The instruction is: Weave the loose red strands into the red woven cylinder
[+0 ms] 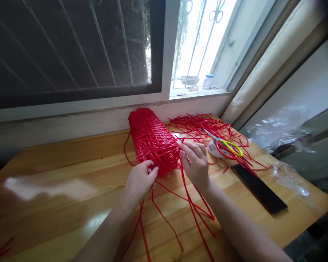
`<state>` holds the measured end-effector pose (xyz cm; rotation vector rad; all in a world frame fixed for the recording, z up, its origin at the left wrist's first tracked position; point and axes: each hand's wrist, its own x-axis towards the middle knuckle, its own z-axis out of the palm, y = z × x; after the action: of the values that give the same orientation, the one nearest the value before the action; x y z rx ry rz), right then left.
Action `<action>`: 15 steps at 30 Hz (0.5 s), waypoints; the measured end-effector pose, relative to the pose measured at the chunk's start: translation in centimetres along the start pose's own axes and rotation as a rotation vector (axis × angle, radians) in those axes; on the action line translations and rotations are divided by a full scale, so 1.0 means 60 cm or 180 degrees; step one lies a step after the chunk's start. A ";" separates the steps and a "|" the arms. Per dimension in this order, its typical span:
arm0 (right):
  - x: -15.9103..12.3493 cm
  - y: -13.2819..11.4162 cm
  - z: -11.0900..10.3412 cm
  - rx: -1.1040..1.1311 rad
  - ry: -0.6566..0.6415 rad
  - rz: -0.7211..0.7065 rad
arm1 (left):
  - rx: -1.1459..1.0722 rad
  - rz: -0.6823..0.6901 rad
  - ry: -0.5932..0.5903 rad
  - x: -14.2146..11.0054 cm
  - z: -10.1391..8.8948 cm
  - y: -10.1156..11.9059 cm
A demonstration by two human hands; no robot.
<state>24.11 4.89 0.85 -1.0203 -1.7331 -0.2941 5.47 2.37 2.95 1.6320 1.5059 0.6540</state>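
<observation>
A red woven tube of thin strips, like a basket body (155, 140), lies on its side on the wooden table, its near end toward me. Loose red strips (190, 198) trail from that end over the tabletop. My left hand (144, 176) grips the lower left of the near rim, thumb and fingers closed on the weave. At the right of the rim, my right hand (194, 160) pinches a red strip between thumb and forefinger. The fingertips partly hide the strip ends in both hands.
Right of the weave lies a pile of loose red strips (196, 123). Scissors (226, 147) with red and yellow handles rest on a white roll (214, 150). A black phone-like slab (259, 189) and clear plastic wrap (289, 178) lie near the table's right edge. A window stands behind.
</observation>
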 end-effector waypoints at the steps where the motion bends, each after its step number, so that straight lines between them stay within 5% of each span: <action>1: 0.000 0.005 -0.001 -0.0090 0.0008 -0.0011 | 0.0095 0.0001 0.0055 0.000 -0.001 0.001; 8: -0.003 0.004 -0.008 0.0107 0.0250 0.0211 | 0.0656 0.0064 0.0377 -0.002 -0.002 0.007; 15: -0.039 -0.053 0.004 0.1033 -0.0346 -0.0301 | 0.0846 0.0079 0.0665 0.000 -0.003 0.006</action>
<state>21.74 1.99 -0.41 -0.7307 -1.8570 -0.0136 5.49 2.41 3.33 1.8285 1.7882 0.6776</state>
